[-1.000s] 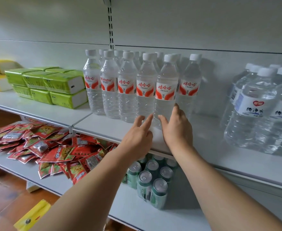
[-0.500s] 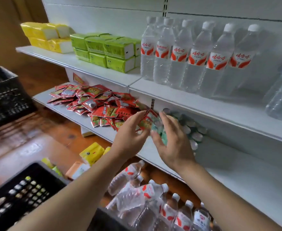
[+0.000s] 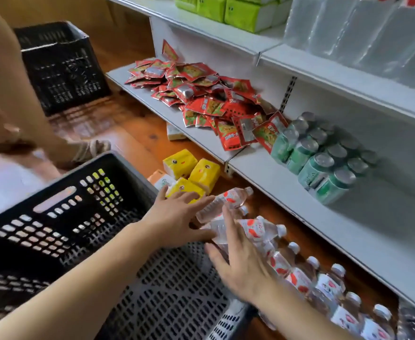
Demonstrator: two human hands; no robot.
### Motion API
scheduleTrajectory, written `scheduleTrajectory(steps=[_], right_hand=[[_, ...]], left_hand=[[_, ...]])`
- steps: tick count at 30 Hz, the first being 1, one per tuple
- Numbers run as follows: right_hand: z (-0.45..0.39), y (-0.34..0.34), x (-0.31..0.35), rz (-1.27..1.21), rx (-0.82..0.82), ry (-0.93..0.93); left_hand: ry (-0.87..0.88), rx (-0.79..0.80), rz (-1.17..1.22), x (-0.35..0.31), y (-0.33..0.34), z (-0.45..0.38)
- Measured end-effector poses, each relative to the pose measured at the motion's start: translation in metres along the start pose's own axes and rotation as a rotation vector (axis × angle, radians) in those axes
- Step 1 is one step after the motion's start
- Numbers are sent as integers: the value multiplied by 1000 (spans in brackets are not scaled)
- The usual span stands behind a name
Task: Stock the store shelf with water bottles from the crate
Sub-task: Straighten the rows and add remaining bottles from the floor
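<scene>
We are reaching into the black slotted plastic crate (image 3: 54, 231) lying near us on the floor, going for the clear plastic water bottles with red-and-white labels and white caps (image 3: 255, 231) that spill along its right side, below the lowest white metal shelf (image 3: 349, 209). Our left hand (image 3: 174, 223) lies spread over the far end of the pile, fingers straight, gripping nothing. Our right hand (image 3: 241, 263) is likewise released, fingers fanned over the bottles nearer us; whether the palm already touches one we cannot tell.

To do this pick well, we judge it best to take the top bottles first, those lying loose at the far end, each hand closing round a body just below the label's middle so the smooth plastic does not slip. Lifting one per hand keeps the heap from rolling. The bottles belong on the upper shelf at far right, where blurred clear bottles (image 3: 363, 28) already stand.

Counting: about ten bottle caps show in the pile, though overlap and blur make this rough. There are two black crates, ours and a second one (image 3: 59, 67) far left. Three yellow tissue packs (image 3: 191, 173) lie on the floor beyond our left hand. Green cans (image 3: 317, 155) sit packed on the lower shelf at right; beside them lies a heap of red snack packets (image 3: 201, 94), too many to count.
</scene>
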State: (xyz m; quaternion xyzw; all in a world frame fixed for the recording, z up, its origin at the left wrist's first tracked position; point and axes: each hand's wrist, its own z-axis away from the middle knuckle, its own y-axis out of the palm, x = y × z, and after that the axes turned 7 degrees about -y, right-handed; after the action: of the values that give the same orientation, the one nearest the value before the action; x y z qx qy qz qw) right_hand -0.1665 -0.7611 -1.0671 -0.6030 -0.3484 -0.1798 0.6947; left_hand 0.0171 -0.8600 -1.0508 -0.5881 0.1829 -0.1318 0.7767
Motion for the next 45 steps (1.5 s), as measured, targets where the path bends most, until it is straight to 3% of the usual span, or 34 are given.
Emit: scheduleTrajectory(steps=[4, 9, 13, 19, 24, 32, 38, 45], right_hand=[[1, -1, -1, -39, 82, 47], [13, -4, -14, -120, 186, 83], [20, -4, -23, -247, 266, 147], [15, 0, -25, -378, 276, 137], [22, 1, -15, -393, 388, 89], [43, 29, 21, -397, 667, 11], [65, 78, 68, -390, 759, -88], [77, 119, 116, -420, 990, -110]], left_hand=[[-82, -25, -66, -6, 1, 17], [-149, 111, -133, -7, -9, 28], [-203, 128, -157, -15, -11, 26], [-96, 71, -269, -17, -16, 26], [-79, 105, -266, -11, -16, 42], [-58, 194, -304, 8, -9, 122], [-146, 234, -301, 29, -2, 192], [-250, 266, -295, 53, 17, 275]])
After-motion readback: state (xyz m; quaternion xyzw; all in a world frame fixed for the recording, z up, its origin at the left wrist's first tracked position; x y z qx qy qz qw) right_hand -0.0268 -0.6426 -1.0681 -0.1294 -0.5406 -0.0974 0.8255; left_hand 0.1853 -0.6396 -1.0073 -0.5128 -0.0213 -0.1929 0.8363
